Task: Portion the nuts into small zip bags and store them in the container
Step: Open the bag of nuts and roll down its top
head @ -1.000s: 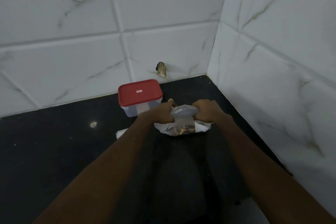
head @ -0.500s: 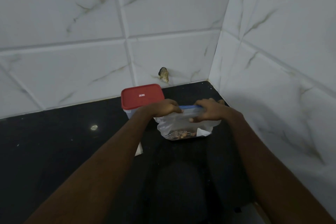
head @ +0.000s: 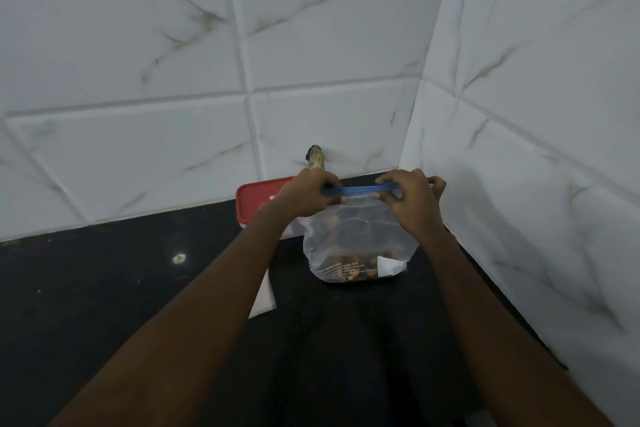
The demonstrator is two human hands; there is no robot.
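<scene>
The single view comes from a wide-angle camera worn on the person's head. It looks forward and down along both forearms, which enter from the lower corners of the frame and meet just above centre, where the left hand and right hand pinch the zip bag. It faces a room corner, with the back wall filling the upper left, the side wall the right, and the black table close below across the lower half.
</scene>
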